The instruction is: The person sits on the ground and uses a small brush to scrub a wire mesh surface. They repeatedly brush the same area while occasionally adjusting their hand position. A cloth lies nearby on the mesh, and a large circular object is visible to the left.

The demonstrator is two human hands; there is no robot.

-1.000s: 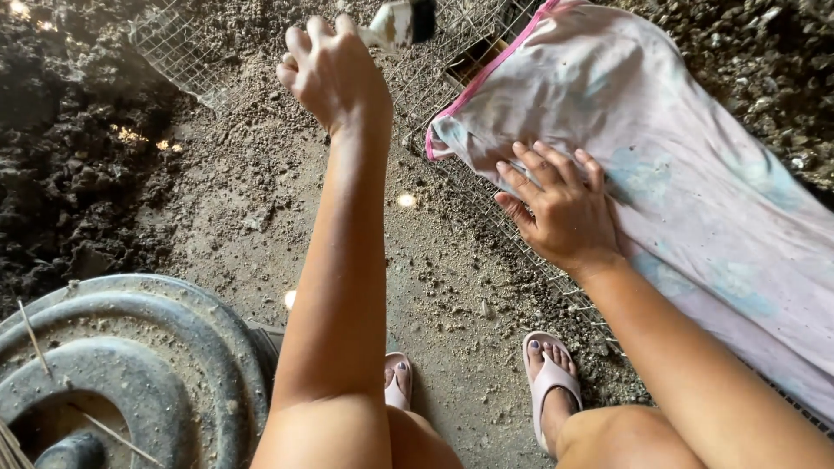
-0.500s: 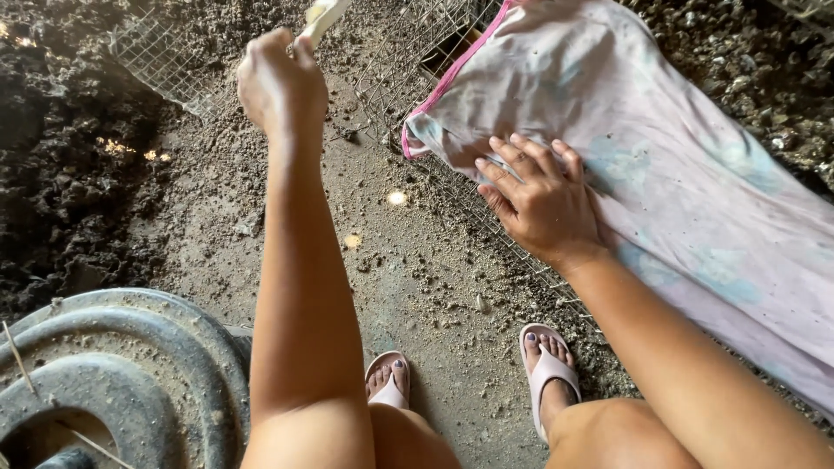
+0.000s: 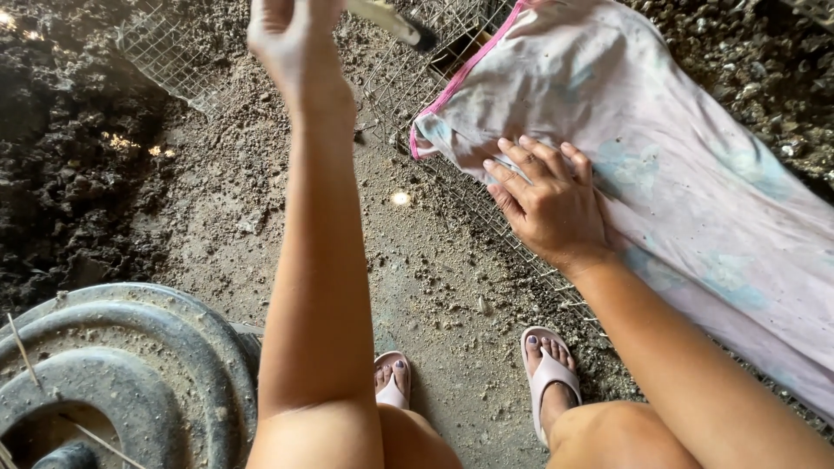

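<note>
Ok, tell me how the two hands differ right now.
The left hand is raised at the frame's top, closed on a tool handle; the right hand lies lower, flat and spread on the pale cloth. The left arm stretches nearly straight; the right bends across. Both are bare.

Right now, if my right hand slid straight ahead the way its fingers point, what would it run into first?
Your right hand lies flat on the pale cloth, fingers pointing up-left. It would probably reach the cloth's pink edge, then the wire mesh.
</note>
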